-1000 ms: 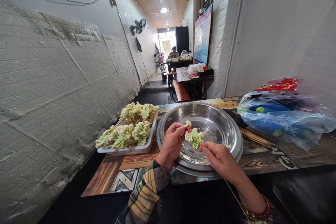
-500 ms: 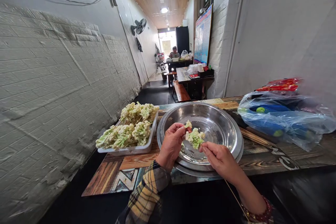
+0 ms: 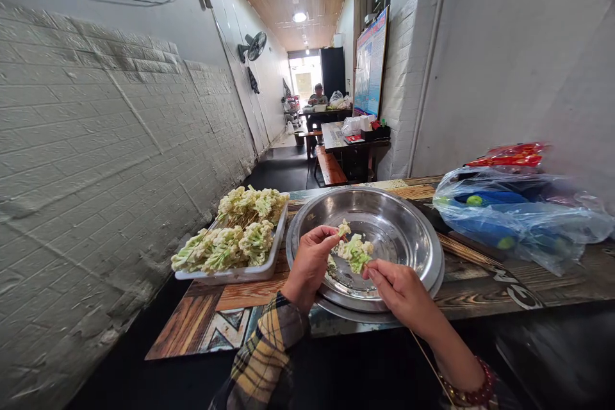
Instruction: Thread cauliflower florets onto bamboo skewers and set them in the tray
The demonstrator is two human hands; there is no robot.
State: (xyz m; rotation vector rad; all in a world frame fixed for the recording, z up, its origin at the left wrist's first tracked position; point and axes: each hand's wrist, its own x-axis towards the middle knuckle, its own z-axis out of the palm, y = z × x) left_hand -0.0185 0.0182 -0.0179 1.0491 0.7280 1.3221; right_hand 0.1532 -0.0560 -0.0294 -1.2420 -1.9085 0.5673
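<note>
Over the wide metal basin (image 3: 413, 218), my left hand (image 3: 311, 259) pinches a small cauliflower floret (image 3: 343, 229) between thumb and fingers. My right hand (image 3: 398, 285) is closed on a thin wooden skewer (image 3: 425, 355), whose long end sticks out below the hand toward the wrist. Cauliflower pieces (image 3: 356, 252) sit at the skewer's upper end, just beyond the right fingertips and close to the left fingers. A few small bits lie in the basin beneath. On the left, a white tray (image 3: 273, 267) holds cauliflower skewers (image 3: 228, 246) in heaps.
Loose bamboo skewers (image 3: 468, 248) lie right of the basin. Behind them is a clear plastic bag (image 3: 519, 218) with blue and green things inside, and a red packet (image 3: 514, 155). A brick-patterned wall (image 3: 96, 173) runs along the left. A person (image 3: 318, 96) sits at a far table.
The view has shifted very slightly. Both hands keep nearly the same pose, with the small floret and the skewered cauliflower still held close together.
</note>
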